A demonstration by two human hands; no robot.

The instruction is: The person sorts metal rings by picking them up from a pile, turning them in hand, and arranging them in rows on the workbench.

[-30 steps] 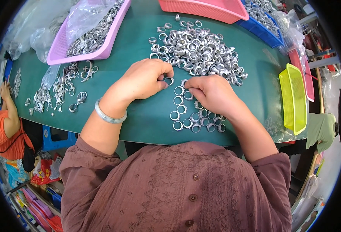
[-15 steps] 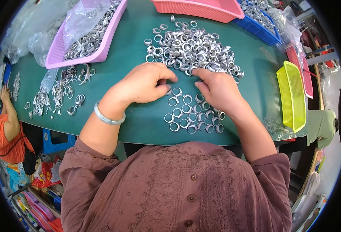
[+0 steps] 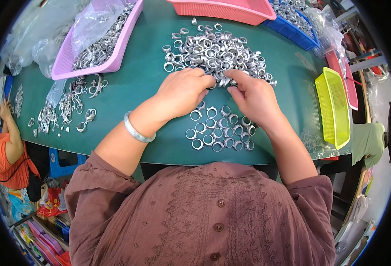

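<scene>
My left hand (image 3: 184,91) bends over the ring pile's (image 3: 222,51) near edge, its grip hidden; my right hand (image 3: 254,95) reaches there, thumb and forefinger parted, nothing visibly held. Bare tabletop (image 3: 164,137) flanks the laid-out rings (image 3: 223,132), rightward to the yellow-green basket (image 3: 332,108).

Ring pile (image 3: 222,51) on table (image 3: 144,66), loose rings (image 3: 219,128) before it, one basket (image 3: 66,57) left, another basket (image 3: 335,111) right
</scene>
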